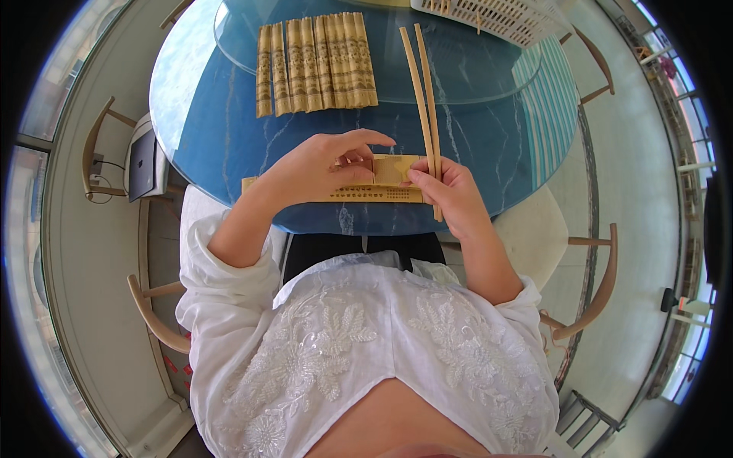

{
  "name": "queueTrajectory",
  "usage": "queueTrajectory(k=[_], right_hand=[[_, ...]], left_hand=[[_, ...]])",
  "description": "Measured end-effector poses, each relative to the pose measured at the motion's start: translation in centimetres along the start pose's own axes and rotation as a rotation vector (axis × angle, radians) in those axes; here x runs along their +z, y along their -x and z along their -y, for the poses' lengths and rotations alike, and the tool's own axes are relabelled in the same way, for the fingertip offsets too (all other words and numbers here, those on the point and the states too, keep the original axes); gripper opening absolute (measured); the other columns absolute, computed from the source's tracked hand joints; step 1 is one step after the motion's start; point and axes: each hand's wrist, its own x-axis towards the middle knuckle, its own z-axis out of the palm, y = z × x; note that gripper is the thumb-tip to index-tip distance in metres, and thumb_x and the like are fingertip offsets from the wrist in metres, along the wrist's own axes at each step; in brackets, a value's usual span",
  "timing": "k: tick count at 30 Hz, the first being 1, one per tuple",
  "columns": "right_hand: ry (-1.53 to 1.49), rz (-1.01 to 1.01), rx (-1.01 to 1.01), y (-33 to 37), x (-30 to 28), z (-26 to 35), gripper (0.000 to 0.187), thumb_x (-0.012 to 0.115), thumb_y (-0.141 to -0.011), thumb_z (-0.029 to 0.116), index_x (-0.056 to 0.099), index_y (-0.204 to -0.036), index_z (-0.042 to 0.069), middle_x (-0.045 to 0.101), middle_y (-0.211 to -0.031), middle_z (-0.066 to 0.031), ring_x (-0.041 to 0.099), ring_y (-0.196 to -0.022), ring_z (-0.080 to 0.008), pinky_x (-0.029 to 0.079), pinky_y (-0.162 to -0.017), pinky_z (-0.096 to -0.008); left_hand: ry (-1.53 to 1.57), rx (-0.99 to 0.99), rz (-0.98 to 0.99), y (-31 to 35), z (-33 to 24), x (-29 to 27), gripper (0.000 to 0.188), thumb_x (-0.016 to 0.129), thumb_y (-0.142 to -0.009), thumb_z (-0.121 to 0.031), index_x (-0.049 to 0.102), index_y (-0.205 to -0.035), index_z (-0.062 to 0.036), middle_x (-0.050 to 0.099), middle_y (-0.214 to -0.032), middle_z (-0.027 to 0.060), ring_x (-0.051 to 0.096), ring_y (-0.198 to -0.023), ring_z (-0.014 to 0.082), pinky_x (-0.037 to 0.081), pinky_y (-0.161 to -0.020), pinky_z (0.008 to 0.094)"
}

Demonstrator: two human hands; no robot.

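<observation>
A pair of pale wooden chopsticks (422,91) stands nearly upright in my right hand (452,191), its fingers closed round their lower part. The right thumb also presses the right end of a yellow-brown paper chopstick sleeve (393,169). My left hand (324,164) pinches the left end of that sleeve, thumb below and curled fingers behind, the index finger lifted. Under both hands, another printed paper sleeve (366,195) lies flat along the table's near edge. Beyond the left hand, several filled paper sleeves (317,65) lie side by side in a row.
The round blue marbled table (229,137) carries a raised glass turntable (489,88). A white plastic basket (504,21) with wooden sticks stands at the far right. Wooden-armed chairs (603,282) surround the table; a laptop (142,166) rests on the left one.
</observation>
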Motion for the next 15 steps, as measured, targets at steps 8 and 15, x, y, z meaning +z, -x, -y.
queueTrajectory(k=[8,15], right_hand=[[0.051,-0.053,0.068,-0.2,-0.8,-2.1,0.019,0.07,-0.088,0.019,0.067,-0.099,0.003,0.06,-0.075,0.0025,0.043,-0.057,-0.001,0.03,-0.047,-0.0175],[0.071,-0.063,0.063,-0.1,-0.3,-1.5,0.019,0.072,-0.087,0.014,0.067,-0.098,0.0,0.062,-0.078,0.0015,0.052,-0.066,-0.0032,0.04,-0.057,-0.019]], left_hand=[[0.099,0.082,0.053,-0.9,1.5,1.7,0.024,0.07,-0.083,-0.003,0.068,-0.107,-0.0071,0.067,-0.088,0.0064,0.061,-0.076,0.018,0.049,-0.071,0.0289],[0.06,0.156,0.105,-1.1,2.3,1.6,0.018,0.07,-0.084,-0.004,0.069,-0.102,-0.006,0.066,-0.087,0.0062,0.061,-0.077,0.0199,0.047,-0.069,0.0302]])
